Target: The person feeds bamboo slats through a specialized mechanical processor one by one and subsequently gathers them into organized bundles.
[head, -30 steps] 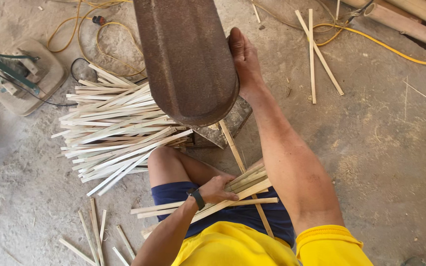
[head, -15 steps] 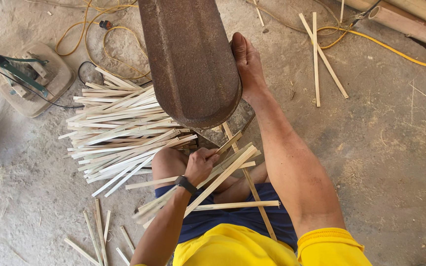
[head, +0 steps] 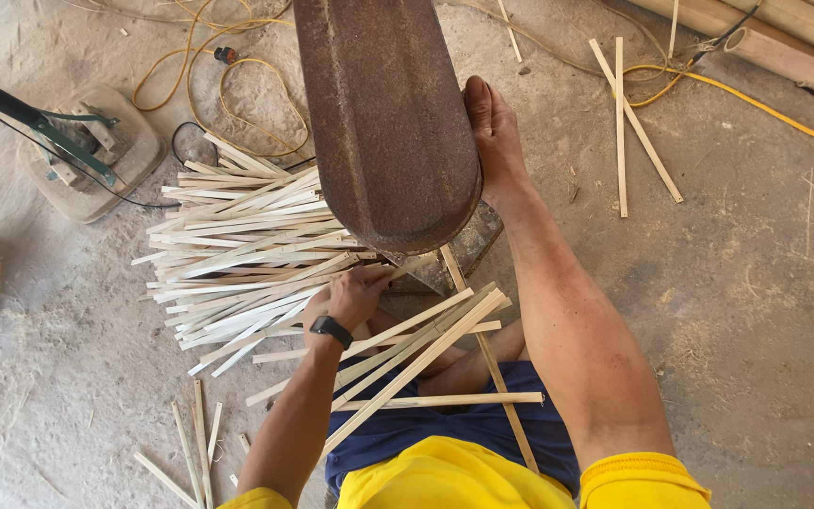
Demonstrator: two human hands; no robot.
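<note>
Hands: two. Left hand grips the upper end of a bundle of bamboo strips lying across the lap; right hand lies flat, fingers closed, against the rusty metal blade.
Strips: too many to count in the fanned pile on the floor left of the blade; three loose sticks toward the floor's far right corner.
Cables: one yellow cord, coiled at the far edge.
Room: bare dusty floor on the right.

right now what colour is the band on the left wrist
Black, a watch band on the left wrist, seen in the head view.
</note>
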